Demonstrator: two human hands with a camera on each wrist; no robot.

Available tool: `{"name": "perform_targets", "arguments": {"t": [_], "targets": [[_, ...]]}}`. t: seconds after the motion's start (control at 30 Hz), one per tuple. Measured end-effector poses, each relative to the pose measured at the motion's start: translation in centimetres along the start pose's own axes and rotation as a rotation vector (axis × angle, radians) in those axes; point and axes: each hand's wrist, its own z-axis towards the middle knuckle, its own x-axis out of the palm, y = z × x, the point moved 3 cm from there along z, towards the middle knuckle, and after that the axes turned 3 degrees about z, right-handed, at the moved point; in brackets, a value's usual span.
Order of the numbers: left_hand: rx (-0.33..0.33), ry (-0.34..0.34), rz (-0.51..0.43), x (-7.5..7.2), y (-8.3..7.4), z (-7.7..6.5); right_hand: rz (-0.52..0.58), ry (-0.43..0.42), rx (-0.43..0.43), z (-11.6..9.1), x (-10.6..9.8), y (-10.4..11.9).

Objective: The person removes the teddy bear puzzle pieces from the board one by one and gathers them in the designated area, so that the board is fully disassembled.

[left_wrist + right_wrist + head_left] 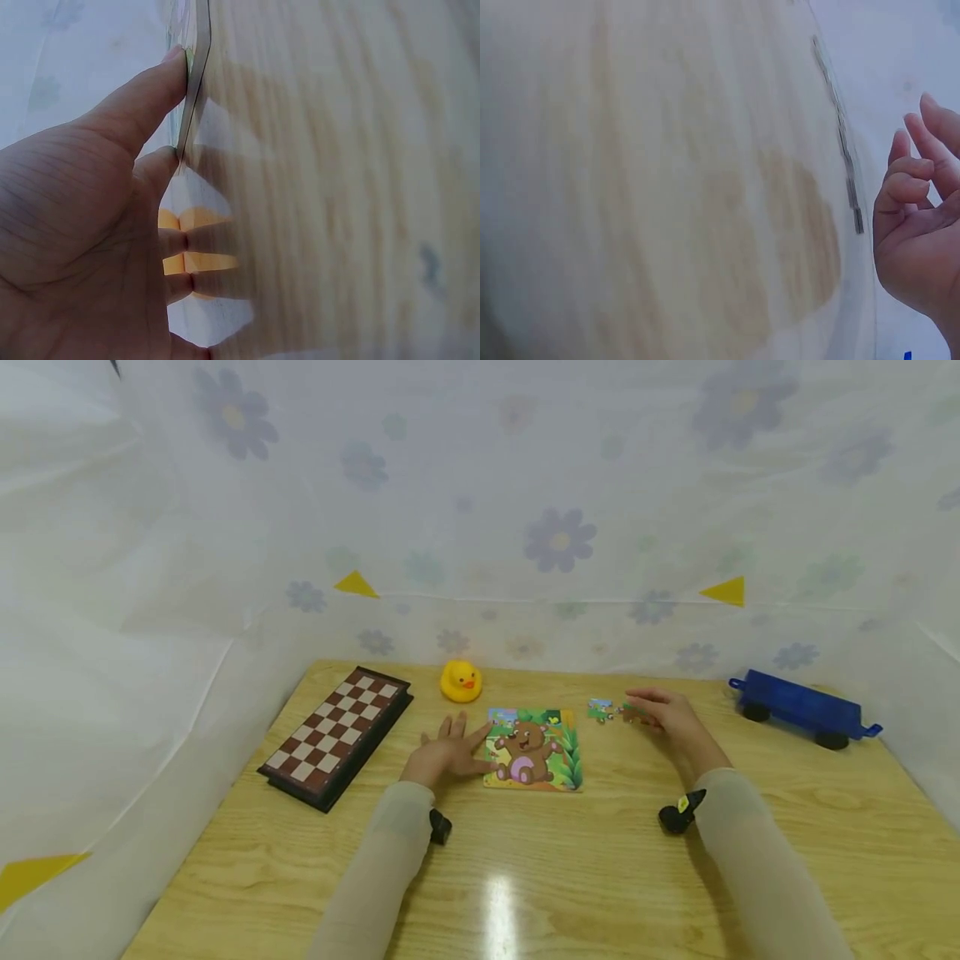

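A picture puzzle of a brown bear [528, 752] lies flat on the table. My left hand [448, 756] is spread at its left side, with thumb and index finger touching the board's edge; the left wrist view shows these two digits [161, 82] against its side and the other fingertips on the table. Loose puzzle pieces [601, 709] lie to the right of the board. Just above and beside them hovers my right hand [672, 720]. The right wrist view shows this hand [922, 232] raised off the table, fingers loosely bent, with nothing visible in them.
A brown-and-white chequered board [333, 735] rests at the left. Behind the puzzle sits a yellow rubber duck [461, 682]. A blue toy trailer [801, 703] with black wheels stands at the far right. Flower-patterned white sheeting [480, 577] hangs behind the wooden table [585, 877].
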Motion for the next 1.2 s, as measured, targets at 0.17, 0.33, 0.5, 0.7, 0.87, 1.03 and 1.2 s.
{"name": "perform_targets", "arguments": {"t": [0.17,0.33,0.5,0.7,0.87,1.03,1.2], "targets": [[0.004,-0.016,-0.002,-0.1,0.1,0.0,0.014,0.044,-0.009,0.1,1.8,1.2],[0.011,-0.020,0.006,-0.6,-0.1,0.0,0.055,0.126,-0.043,0.0,3.7,2.6],[0.005,-0.014,0.007,-0.7,-0.1,-0.1,0.099,0.191,-0.065,-0.1,5.5,3.2],[0.003,-0.013,0.005,-0.6,-0.2,-0.2,0.134,0.246,-0.056,-0.6,7.6,3.5],[0.002,-0.012,0.004,-0.5,-0.3,-0.4,0.057,0.256,-0.036,-0.7,8.7,3.4],[0.000,-0.007,0.001,-0.5,-0.3,-0.6,-0.061,0.263,-0.018,-0.3,9.4,2.8],[0.002,0.001,-0.002,-0.3,-0.3,-0.6,-0.111,0.305,-0.011,-0.1,10.0,2.3]]}}
